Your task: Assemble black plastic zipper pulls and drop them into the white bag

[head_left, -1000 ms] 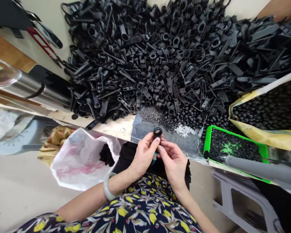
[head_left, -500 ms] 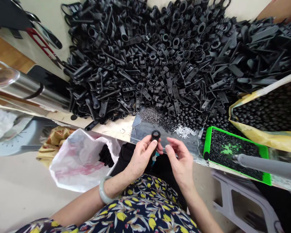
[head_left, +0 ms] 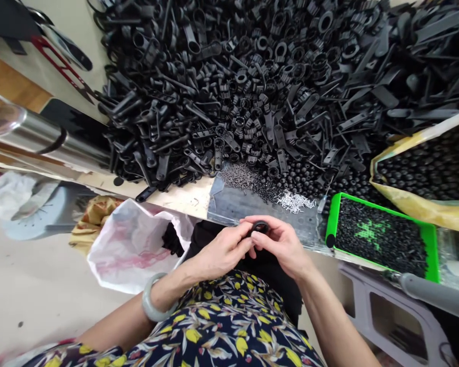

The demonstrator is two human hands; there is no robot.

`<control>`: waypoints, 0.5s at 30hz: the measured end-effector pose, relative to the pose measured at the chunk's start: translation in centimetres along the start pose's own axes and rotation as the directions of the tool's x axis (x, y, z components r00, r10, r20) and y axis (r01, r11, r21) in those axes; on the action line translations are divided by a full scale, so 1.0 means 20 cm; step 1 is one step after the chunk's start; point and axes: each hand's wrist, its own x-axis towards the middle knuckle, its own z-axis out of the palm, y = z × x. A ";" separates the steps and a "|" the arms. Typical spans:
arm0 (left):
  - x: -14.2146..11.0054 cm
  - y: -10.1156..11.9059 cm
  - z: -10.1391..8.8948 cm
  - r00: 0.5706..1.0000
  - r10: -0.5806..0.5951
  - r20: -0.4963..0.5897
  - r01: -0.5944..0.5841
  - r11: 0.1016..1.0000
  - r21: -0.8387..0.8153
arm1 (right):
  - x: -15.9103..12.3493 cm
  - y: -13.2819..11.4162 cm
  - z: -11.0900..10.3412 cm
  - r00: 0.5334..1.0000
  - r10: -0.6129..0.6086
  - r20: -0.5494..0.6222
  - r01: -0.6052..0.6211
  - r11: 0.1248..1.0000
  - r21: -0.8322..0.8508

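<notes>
A small black plastic part with a ring-shaped end point(head_left: 260, 227) is held between my two hands, just in front of the table edge. My left hand point(head_left: 229, 247) is closed around its left side, and the fingers cover most of the part. From the right, my right hand point(head_left: 283, 244) pinches the ring with thumb and forefinger. Beyond my hands on the table lie a small heap of white pins point(head_left: 294, 202), a patch of tiny grey pieces point(head_left: 237, 176) and some black balls point(head_left: 300, 176).
A large pile of black plastic parts point(head_left: 199, 102) covers the table. To the right are a green tray point(head_left: 332, 221) of small black pieces, a yellow-edged bag point(head_left: 401, 204) of black balls and a grey tube point(head_left: 436, 293). A white bag point(head_left: 115, 255) hangs left; a steel flask point(head_left: 42, 132) lies beyond.
My right hand has moved left and closed on the ring end of the black part. The part has shifted slightly right and down. The camera view has shifted a little.
</notes>
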 end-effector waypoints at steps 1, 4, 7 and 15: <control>0.00 0.01 -0.01 0.999 0.010 0.047 -0.011 1.000 0.008 | 0.00 0.01 -0.01 1.000 0.005 0.014 -0.005 1.000 0.003; -0.01 0.01 -0.02 0.996 0.018 0.082 -0.018 1.000 -0.003 | -0.01 0.03 0.00 1.000 -0.006 0.010 0.006 1.000 -0.022; -0.03 0.00 0.00 1.000 0.009 -0.003 -0.009 1.000 -0.002 | -0.02 0.05 0.02 0.998 -0.039 -0.041 0.036 0.995 -0.089; -0.06 -0.03 0.01 0.995 0.053 -0.085 -0.048 0.997 0.059 | 0.02 0.09 0.06 0.995 -0.084 -0.059 0.075 0.988 -0.134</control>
